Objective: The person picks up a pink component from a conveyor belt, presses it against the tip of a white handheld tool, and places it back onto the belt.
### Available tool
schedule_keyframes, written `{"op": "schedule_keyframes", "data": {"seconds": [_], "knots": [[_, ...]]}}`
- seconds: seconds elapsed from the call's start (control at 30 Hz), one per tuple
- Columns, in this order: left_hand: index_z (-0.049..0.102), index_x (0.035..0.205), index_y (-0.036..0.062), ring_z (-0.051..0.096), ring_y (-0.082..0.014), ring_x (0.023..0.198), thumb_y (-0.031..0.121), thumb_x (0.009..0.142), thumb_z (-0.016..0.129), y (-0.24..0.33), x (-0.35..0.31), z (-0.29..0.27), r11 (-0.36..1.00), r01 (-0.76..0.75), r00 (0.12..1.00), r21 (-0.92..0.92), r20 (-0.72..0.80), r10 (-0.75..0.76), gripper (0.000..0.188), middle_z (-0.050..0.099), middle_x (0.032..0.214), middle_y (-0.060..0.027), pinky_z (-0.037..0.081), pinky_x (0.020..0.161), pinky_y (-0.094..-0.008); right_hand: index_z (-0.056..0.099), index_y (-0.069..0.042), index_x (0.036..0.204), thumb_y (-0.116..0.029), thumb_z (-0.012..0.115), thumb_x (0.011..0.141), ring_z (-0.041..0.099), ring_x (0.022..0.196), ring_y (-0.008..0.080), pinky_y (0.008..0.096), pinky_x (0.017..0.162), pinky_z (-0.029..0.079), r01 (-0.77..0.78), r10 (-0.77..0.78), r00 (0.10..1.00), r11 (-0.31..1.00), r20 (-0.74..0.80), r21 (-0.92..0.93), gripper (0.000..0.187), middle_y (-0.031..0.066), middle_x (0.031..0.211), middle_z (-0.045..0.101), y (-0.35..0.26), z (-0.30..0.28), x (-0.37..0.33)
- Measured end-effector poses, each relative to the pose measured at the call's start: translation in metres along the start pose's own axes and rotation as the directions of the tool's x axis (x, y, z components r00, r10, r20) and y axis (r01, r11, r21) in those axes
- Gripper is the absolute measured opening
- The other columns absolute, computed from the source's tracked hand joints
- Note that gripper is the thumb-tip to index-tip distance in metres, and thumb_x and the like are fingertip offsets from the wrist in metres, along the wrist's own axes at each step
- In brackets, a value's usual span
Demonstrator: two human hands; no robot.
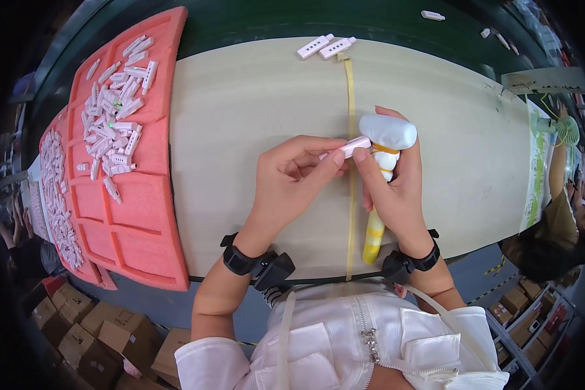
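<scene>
Between the thumb and fingers of my left hand (286,179) is a small pale-pink plastic stick device (356,146), held tilted above the table. My right hand (402,198) is wrapped round a mallet with a cloth-covered white head (389,132), bound with yellow bands, and a yellow taped handle (374,235). The device's far end lies close to the mallet head, near my right thumb tip; whether they touch I cannot tell. My fingers hide part of the device.
A pink foam tray (136,224) with compartments, heaped with similar devices (114,123), lies at left. Two more devices (315,47) rest at the table's far edge, before a dark green belt (253,21). A person (546,221) and small green fan (568,130) are at right; cartons (133,331) stand lower left.
</scene>
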State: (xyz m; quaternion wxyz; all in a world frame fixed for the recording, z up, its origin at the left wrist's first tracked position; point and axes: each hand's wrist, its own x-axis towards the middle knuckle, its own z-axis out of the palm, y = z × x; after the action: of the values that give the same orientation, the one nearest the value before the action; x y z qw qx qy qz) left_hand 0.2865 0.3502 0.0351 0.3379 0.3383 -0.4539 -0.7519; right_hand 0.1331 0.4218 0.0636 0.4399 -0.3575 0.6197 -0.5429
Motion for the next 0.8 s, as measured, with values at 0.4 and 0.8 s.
{"op": "schedule_keyframes", "data": {"seconds": [0.4,0.8], "knots": [[0.07,0.115,-0.0049,0.072,-0.0126,0.093,0.001,0.097,0.069,-0.012,-0.004,-0.005,0.996,-0.046,0.997,0.074,0.073,0.041,0.019,0.075,0.102,-0.0101,0.059,0.081,-0.0258,0.04,-0.003,0.142,-0.01,0.07,0.097,0.062,0.092,0.0102,0.0245,0.075,0.052,-0.01,0.008,0.999,0.997,-0.036,-0.07,0.055,0.0067,0.107,0.061,0.009,0.002,0.003],[0.063,0.121,0.0005,0.068,-0.0205,0.105,0.026,0.108,0.052,0.073,0.021,-0.138,0.813,-0.577,0.462,0.078,-0.79,0.403,0.031,0.069,0.108,-0.0116,0.054,0.098,-0.0343,0.037,-0.007,0.146,-0.011,0.067,0.098,0.05,0.058,0.0041,0.0196,0.046,0.041,-0.04,0.041,0.998,0.999,0.055,-0.005,0.057,0.0024,0.098,0.062,0.012,-0.005,0.005]]}}
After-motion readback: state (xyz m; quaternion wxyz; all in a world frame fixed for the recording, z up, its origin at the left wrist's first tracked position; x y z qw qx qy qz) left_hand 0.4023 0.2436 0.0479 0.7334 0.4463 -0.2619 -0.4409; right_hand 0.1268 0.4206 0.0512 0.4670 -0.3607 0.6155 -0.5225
